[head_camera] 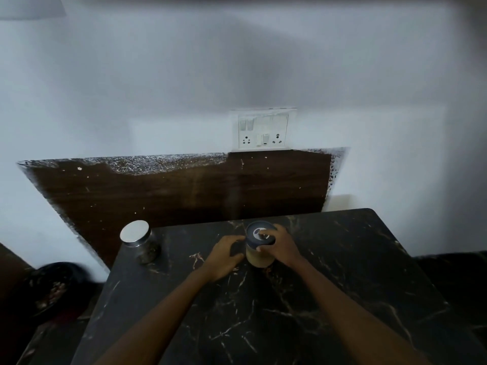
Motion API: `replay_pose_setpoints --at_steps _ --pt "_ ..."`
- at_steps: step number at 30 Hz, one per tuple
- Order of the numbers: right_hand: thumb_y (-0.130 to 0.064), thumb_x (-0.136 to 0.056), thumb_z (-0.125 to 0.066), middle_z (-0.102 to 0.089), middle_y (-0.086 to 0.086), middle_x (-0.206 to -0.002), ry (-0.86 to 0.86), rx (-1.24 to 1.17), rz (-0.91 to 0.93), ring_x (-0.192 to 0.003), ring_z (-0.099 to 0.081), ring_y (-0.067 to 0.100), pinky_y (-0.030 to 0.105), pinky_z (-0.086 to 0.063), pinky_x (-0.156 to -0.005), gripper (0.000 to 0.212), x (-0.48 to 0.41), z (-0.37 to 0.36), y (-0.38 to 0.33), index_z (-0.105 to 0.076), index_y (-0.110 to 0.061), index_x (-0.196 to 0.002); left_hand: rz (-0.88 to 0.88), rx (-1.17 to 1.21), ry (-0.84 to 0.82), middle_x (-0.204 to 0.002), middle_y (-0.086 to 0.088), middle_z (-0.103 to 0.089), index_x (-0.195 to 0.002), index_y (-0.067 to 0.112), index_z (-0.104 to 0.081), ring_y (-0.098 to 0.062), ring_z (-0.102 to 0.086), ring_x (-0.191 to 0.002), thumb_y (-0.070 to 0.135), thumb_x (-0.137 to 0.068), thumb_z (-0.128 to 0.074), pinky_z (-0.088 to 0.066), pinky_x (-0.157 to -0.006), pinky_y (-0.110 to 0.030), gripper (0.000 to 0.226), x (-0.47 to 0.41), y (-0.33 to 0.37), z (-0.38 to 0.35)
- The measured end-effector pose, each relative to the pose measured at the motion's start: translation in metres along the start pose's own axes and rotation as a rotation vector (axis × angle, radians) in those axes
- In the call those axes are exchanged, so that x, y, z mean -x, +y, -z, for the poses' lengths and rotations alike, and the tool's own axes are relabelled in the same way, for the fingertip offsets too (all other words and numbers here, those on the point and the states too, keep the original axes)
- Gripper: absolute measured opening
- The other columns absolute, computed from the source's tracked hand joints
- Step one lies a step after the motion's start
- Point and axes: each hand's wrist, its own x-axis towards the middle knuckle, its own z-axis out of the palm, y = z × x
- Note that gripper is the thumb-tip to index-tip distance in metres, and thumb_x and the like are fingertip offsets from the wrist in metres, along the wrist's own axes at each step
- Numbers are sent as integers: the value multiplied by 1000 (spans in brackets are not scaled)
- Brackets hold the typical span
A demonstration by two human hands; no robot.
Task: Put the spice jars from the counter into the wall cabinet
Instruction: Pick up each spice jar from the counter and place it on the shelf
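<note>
Both jars still on the marble counter (290, 299): right hand (283, 246) grips the dark-lidded jar (259, 243), left hand (224, 256) open beside it; steel-lidded jar (139, 241) untouched, cabinet unseen

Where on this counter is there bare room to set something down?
The counter is bare right of the dark-lidded jar and between the forearms. Crowded only at the back, around the left hand, right hand and silver-lidded jar.

Black marble counter (263, 312) with pale veining. Two jars stand upright on it, well apart: a silver-lidded glass jar (139, 242) at the far-left corner; a dark-lidded jar (259, 245) near the far edge.
</note>
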Motion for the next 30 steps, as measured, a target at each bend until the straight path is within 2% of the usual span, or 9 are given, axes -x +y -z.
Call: replay_pose_setpoints --at_steps 4,7,10,12,16,18,21,25,30 --pt "-31 -74 -75 -50 5 -128 6 -156 56 -117 -49 18 20 -41 -89 45 12 17 -19 -63 -19 -116 1 220 67 -143 -6 -38 -140 18 -36 -17 -41 -129 11 -90 -56 -39 -105 -33 54 17 8 7" --pt "-33 -80 -70 -58 -5 -107 5 -237 145 -103 -54 6 12 -41 -77 37 32 36 -41 -64 -19 -114 -42 426 135 -135 3 -43 -138 22 -35 -10 -48 -121 11 -92 -52 -49 -85 -19 50 30 20 11" --pt "-29 -84 -65 -49 -16 -97 46 -326 173 -97 -50 3 18 -45 -82 29 49 56 -66 -65 -21 -112 -58 633 157 -118 15 -45 -138 25 -30 -2 -52 -104 17 -97 -43 -50 -69 -10 44 41 36 17" --pt "-30 -86 -62 -50 -15 -99 61 -355 189 -98 -51 7 27 -48 -85 26 58 67 -82 -65 -21 -110 -79 713 155 -115 16 -46 -137 26 -29 -1 -54 -101 24 -99 -37 -51 -68 -12 39 45 45 21" --pt "-37 -86 -60 -63 -7 -98 82 -454 173 -93 -62 14 33 -55 -80 22 71 80 -110 -66 -21 -99 -127 777 183 -124 6 -50 -137 25 -31 -8 -59 -107 31 -98 -33 -55 -75 -21 39 49 61 25" --pt "-42 -86 -59 -65 -4 -96 118 -435 163 -91 -64 15 32 -53 -79 27 75 86 -121 -67 -19 -97 -136 808 213 -124 1 -51 -137 22 -32 -11 -60 -105 32 -97 -34 -54 -73 -21 41 52 66 26" --pt "-46 -86 -56 -67 3 -95 155 -396 165 -88 -64 15 29 -51 -77 36 80 91 -131 -69 -15 -96 -147 838 232 -119 4 -52 -136 25 -32 -10 -60 -101 31 -98 -34 -52 -67 -16 38 59 71 30" --pt "-50 -85 -55 -68 10 -92 181 -399 160 -83 -64 19 29 -50 -70 44 84 92 -138 -69 -9 -93 -149 910 226 -124 -1 -51 -138 24 -33 -13 -61 -102 32 -97 -36 -54 -66 -20 42 64 76 33" --pt "-51 -86 -53 -67 6 -90 181 -404 162 -79 -63 13 27 -50 -65 42 92 95 -145 -68 -12 -93 -169 940 263 -123 -5 -54 -138 17 -37 -10 -63 -95 28 -96 -40 -53 -63 -17 43 68 81 34"
